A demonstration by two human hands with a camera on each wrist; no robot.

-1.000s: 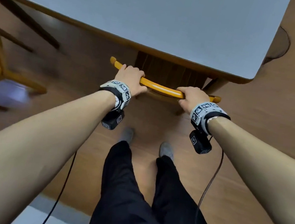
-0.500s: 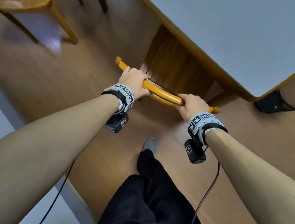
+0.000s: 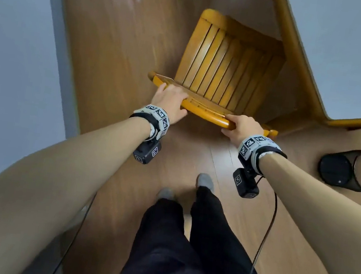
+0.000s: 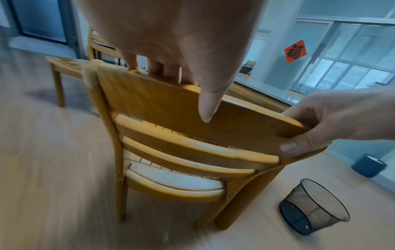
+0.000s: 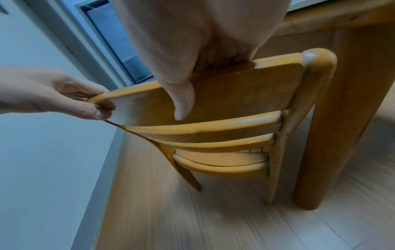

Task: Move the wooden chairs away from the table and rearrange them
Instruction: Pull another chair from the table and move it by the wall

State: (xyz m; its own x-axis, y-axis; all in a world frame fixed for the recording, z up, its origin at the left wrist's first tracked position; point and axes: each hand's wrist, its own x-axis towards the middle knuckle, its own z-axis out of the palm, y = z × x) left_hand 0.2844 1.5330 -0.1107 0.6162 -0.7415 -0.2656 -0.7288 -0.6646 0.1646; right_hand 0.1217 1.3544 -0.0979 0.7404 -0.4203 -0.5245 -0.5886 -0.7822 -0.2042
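Note:
A yellow wooden chair (image 3: pixel 226 71) with a slatted seat stands on the floor beside the grey-topped table (image 3: pixel 358 52), its seat mostly out from under the table edge. My left hand (image 3: pixel 170 101) grips the left part of the chair's top back rail, fingers over the front and thumb behind. My right hand (image 3: pixel 241 126) grips the right part of the same rail. In the left wrist view the left hand (image 4: pixel 171 55) curls over the chair's back rail (image 4: pixel 171 104). In the right wrist view the right hand (image 5: pixel 192 67) holds that rail (image 5: pixel 245 94) too.
A second wooden chair (image 4: pixel 70 64) stands further off along the table. A dark mesh waste bin (image 3: pixel 355 169) lies tipped on the wooden floor at the right. A thick table leg (image 5: pixel 342 118) is just right of the chair. A grey wall (image 3: pixel 14 43) runs along the left.
The chair has been pulled out from under the table, so its slatted seat now shows. My view has swung left, and both hands keep their hold on the back rail.

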